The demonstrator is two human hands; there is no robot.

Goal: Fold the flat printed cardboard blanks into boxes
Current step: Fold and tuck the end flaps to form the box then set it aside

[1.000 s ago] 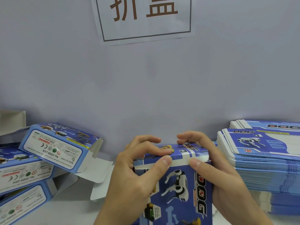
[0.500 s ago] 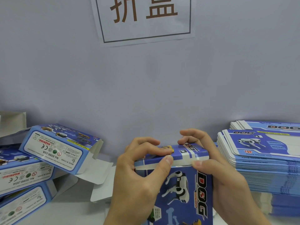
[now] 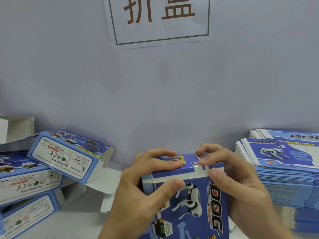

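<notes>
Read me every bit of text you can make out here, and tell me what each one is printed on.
"折盒": paper sign on the wall.
"DOG": box being folded, front face.
"DOG", "TOP": top blank of the flat stack.
"No.5599-20A", "WARNING!", "MADE IN CHINA", "CE": upside down on the top finished box.
"WARNING", "No.5599-20A": finished box below it.
Fine print on all boxes: too small to read.

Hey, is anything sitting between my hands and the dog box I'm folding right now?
Nothing visible does. The left hand and right hand both grip the box directly, fingers on its top flap and thumbs on its front. The folded boxes and the stack of flat blanks lie off to the sides.
</notes>
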